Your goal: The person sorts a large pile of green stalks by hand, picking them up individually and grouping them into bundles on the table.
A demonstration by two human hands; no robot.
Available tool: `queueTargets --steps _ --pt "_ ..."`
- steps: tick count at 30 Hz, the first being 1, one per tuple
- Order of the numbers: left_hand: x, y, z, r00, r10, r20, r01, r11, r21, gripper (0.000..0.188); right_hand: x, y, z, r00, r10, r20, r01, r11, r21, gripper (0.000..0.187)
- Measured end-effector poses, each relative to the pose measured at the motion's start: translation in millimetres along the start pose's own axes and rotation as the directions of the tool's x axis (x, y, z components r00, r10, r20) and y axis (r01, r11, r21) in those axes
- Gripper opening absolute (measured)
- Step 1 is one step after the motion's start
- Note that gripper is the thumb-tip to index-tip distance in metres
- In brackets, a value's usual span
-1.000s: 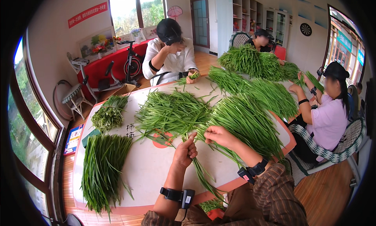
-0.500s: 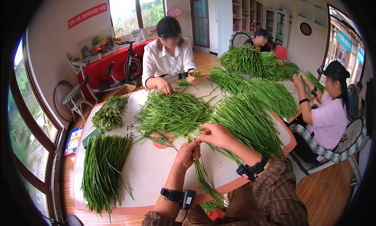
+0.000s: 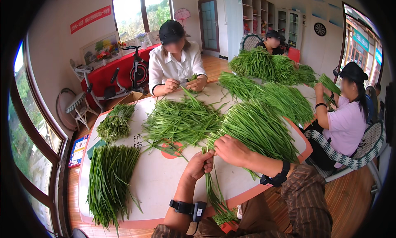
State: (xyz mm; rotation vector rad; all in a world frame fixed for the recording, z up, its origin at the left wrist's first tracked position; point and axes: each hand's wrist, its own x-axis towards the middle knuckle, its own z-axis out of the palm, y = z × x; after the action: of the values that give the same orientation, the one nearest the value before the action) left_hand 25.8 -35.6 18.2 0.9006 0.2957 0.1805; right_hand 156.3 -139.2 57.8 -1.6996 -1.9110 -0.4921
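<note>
My left hand (image 3: 199,166) is closed around a thin bunch of long green chives (image 3: 213,193), whose leaves hang down past the table's front edge. Pale stem ends poke out just above its fingers. Right beside it, my right hand (image 3: 232,150) is closed, its fingertips meeting the left thumb; whatever they pinch is hidden. Beyond both hands lies a loose heap of chives (image 3: 181,120). A larger aligned pile of chives (image 3: 262,133) spreads just past my right hand.
On the table's (image 3: 165,188) left side lie a long chive stack (image 3: 110,180) and a tied bundle (image 3: 113,126). More chives (image 3: 284,100) cover the far right. Across sits a person in white (image 3: 177,67) handling chives; a person in pink (image 3: 346,118) sits at right, another behind the far pile.
My right hand has shifted a little right and nearer to me, its wrist turning. The left hand stays almost in place. Across the table, the person in white has brought both hands together at the table edge.
</note>
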Motion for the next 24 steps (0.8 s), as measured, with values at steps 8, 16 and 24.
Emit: queueTargets --steps 8,16,24 --pt "4 -2 -3 0.996 0.014 0.094 -0.003 0.994 -0.111 0.017 -36 20 -12 0.768 0.401 0.499 -0.607 0.206 0.768 0.012" --pt "7 -2 5 0.992 0.102 -0.077 -0.108 0.991 -0.079 0.021 -101 -56 -47 0.521 -0.248 0.817 -0.641 0.519 0.566 0.021" --pt "7 -5 -5 0.997 0.068 -0.040 -0.073 0.988 -0.136 0.024 -83 -19 -46 0.642 0.043 0.765 -0.651 0.557 0.515 0.025"
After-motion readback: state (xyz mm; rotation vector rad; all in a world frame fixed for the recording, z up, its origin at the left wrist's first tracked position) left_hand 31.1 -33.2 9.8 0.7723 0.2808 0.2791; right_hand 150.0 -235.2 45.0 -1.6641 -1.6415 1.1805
